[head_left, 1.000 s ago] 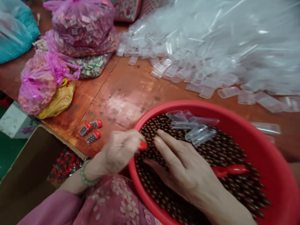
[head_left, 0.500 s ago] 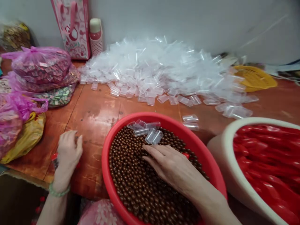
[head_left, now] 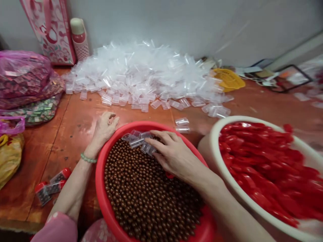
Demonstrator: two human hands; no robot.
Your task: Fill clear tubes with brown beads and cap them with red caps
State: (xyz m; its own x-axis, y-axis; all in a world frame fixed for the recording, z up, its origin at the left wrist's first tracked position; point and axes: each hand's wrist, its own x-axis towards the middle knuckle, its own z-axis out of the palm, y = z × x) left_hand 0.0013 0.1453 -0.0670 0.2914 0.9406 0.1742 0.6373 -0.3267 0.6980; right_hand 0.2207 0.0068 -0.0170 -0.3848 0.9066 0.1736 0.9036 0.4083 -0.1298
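My right hand (head_left: 170, 153) reaches over the red basin (head_left: 101, 178), fingertips and thumb around one of several clear plastic tubes (head_left: 136, 143) lying on small brown balls (head_left: 141, 195). A bit of something red (head_left: 169, 175) shows beneath this hand; what it is I cannot make out. My left hand (head_left: 104, 129), a beaded bracelet (head_left: 88, 158) at its wrist, is just outside the basin's left rim, fingers loosely bent and nothing visible in them. Left of that forearm, several red-capped tubes (head_left: 51, 187) with dark contents lie on the table.
A big heap of clear tubes (head_left: 141, 74) lies along the wall. To the right stands a cream tub (head_left: 214, 141) of red plastic pieces (head_left: 257, 171). Filled bags (head_left: 22, 80) are at left, with a pink bag (head_left: 54, 37) and bottle (head_left: 80, 40) behind. A yellow basket (head_left: 228, 80) sits at the back.
My left hand has moved from the table at left to the basin's rim, uncovering the capped tubes. My right hand has come onto the clear tubes. The view has turned right.
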